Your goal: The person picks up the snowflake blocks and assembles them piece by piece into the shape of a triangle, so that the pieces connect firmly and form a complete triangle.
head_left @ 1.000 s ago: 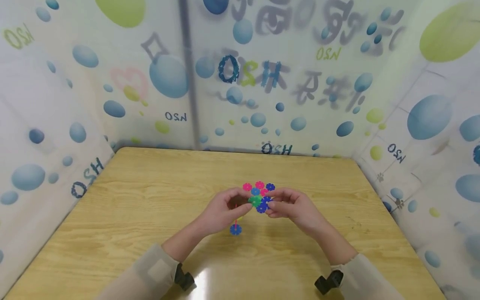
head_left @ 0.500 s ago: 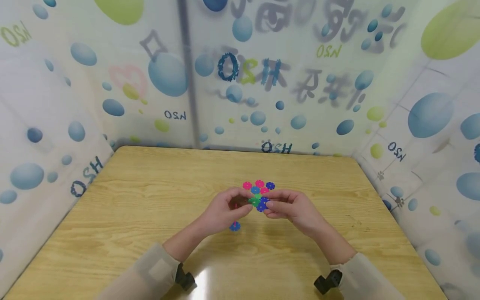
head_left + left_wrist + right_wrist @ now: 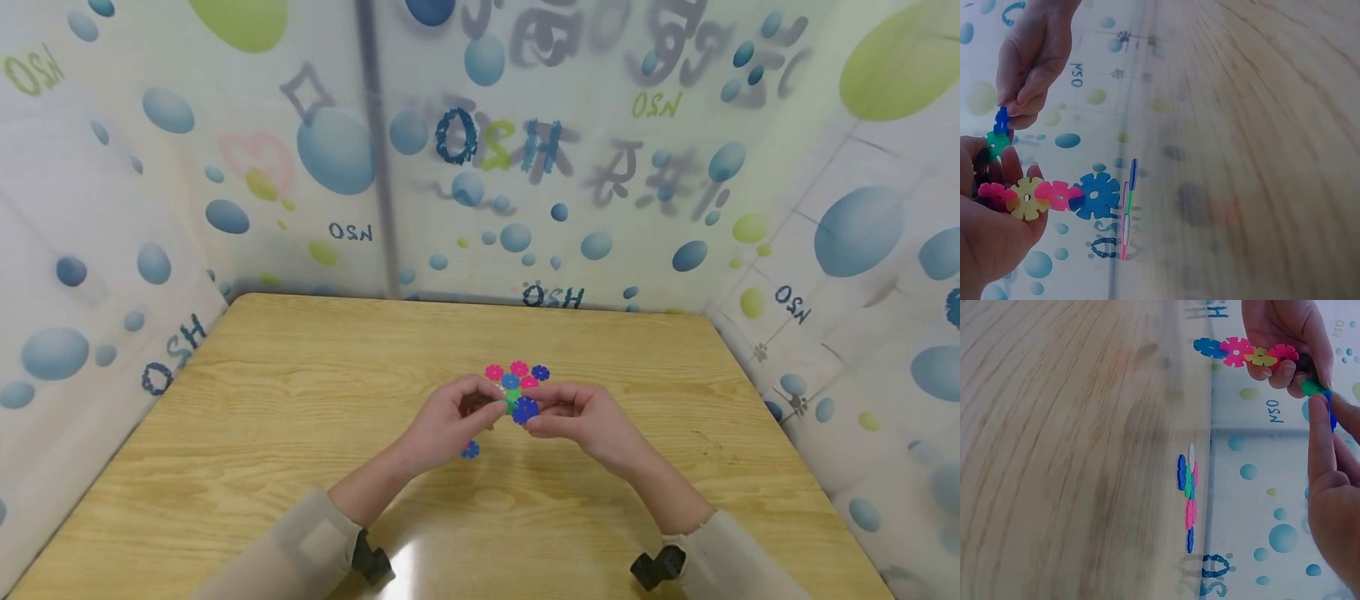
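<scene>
My left hand [image 3: 446, 425] grips a chain of flower-shaped interlocking discs, which hangs below its fingers. From the free end run a blue disc [image 3: 1096, 195], a pink disc [image 3: 1059, 196], a yellow disc [image 3: 1027, 198] and a second pink disc [image 3: 1284, 353]. A dark disc [image 3: 1304, 362] follows, partly hidden by fingers, then a green disc [image 3: 997, 144] at the left fingertips. With thumb and fingers my right hand [image 3: 588, 417] pinches a darker blue disc [image 3: 525, 410] right at the green disc's edge. Both hands are close together above the table.
On the wooden table [image 3: 337, 375], just beyond my hands, lie several loose discs, among them a pink disc [image 3: 494, 372], a dark blue disc [image 3: 541, 372] and a lighter blue disc [image 3: 511, 381]. Patterned curtain walls [image 3: 480, 242] enclose the table's back and sides.
The dark blue disc has turned and now shows its face beside the green one. The chain's lower blue end has swung slightly up, closer under my left hand. Both hands stay nearly in place.
</scene>
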`<move>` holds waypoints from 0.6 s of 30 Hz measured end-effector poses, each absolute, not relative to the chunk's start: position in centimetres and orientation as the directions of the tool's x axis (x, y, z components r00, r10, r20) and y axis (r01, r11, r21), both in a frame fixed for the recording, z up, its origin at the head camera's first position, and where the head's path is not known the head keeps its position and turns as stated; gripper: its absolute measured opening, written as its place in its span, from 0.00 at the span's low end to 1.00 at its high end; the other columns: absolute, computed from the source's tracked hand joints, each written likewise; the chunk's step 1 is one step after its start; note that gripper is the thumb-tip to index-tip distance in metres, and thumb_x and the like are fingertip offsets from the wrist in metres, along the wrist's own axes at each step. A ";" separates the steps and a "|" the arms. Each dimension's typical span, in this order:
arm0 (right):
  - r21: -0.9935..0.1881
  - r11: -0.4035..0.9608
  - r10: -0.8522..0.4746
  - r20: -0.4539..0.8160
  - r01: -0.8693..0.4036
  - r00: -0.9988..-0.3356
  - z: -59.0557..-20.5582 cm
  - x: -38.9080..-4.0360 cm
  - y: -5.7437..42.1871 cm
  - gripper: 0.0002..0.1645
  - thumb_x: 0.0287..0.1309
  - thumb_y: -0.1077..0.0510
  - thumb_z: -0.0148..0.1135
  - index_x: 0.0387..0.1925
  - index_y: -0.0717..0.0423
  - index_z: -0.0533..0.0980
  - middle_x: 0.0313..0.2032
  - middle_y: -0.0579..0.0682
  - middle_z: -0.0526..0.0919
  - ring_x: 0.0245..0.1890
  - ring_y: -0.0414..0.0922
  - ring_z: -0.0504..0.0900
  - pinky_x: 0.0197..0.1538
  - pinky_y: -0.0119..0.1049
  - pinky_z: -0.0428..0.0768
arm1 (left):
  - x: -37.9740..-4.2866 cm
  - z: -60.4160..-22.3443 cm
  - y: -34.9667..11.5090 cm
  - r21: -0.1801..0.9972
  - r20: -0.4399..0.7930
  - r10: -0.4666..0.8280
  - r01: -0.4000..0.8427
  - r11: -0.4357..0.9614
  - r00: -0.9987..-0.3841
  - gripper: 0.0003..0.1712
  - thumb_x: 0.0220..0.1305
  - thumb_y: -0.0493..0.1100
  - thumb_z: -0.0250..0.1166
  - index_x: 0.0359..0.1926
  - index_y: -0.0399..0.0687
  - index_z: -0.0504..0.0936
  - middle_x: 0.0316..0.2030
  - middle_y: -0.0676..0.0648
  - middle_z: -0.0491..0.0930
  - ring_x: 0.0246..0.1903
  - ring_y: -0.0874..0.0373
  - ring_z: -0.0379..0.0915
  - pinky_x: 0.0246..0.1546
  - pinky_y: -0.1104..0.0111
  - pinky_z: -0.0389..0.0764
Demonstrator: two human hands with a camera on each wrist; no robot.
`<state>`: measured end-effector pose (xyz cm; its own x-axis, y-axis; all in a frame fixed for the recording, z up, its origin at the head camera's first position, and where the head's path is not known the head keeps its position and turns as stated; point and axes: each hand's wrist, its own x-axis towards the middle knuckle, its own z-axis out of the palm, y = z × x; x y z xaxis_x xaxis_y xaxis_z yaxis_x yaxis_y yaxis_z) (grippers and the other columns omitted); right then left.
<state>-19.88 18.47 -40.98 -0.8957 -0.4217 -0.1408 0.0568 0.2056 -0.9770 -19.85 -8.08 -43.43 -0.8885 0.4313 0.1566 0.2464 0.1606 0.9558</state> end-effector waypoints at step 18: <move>-0.981 0.184 -0.444 -0.146 0.069 -0.884 -41.1 -19.6 18.1 0.25 0.67 0.59 0.77 0.61 0.64 0.83 0.43 0.51 0.93 0.47 0.47 0.95 0.56 0.42 0.91 | -19.3 -43.2 -8.1 0.964 0.103 0.454 0.201 0.172 -0.885 0.10 0.83 0.46 0.65 0.56 0.48 0.84 0.42 0.46 0.83 0.45 0.37 0.80 0.41 0.71 0.81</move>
<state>-19.65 18.09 -41.13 -0.8844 -0.4435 -0.1456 0.0692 0.1839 -0.9805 -19.28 -8.13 -43.19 -0.8852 0.4535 0.1032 0.2006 0.1720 0.9645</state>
